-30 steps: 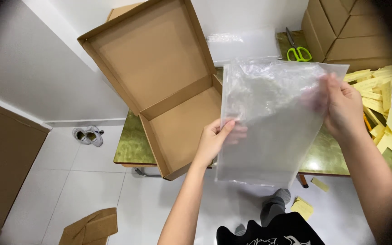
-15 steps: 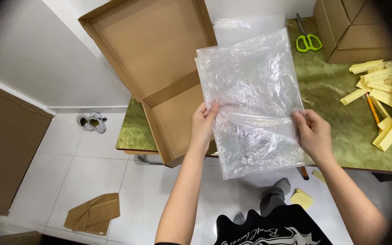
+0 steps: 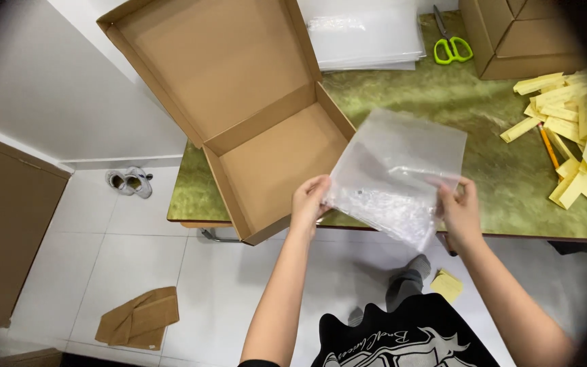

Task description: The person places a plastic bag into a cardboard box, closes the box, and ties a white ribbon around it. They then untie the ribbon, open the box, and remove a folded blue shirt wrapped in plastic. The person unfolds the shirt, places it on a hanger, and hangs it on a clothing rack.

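Both hands pinch the clear plastic bag (image 3: 399,173) at its near corners: left hand (image 3: 309,204) at its 8 o'clock, right hand (image 3: 460,211) at its 4 o'clock. The bag hangs over the table's (image 3: 443,102) near edge, and the open cardboard box (image 3: 273,163) lies at 9 o'clock of it, nearest the left hand.

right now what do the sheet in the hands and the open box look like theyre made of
Sheet: looks like clear bubble-wrap plastic, glossy, with a dotted texture and the green table showing through; held by the left hand and the right hand.
Open box: seems plain brown corrugated cardboard, matte, with folded flaps and creased edges.
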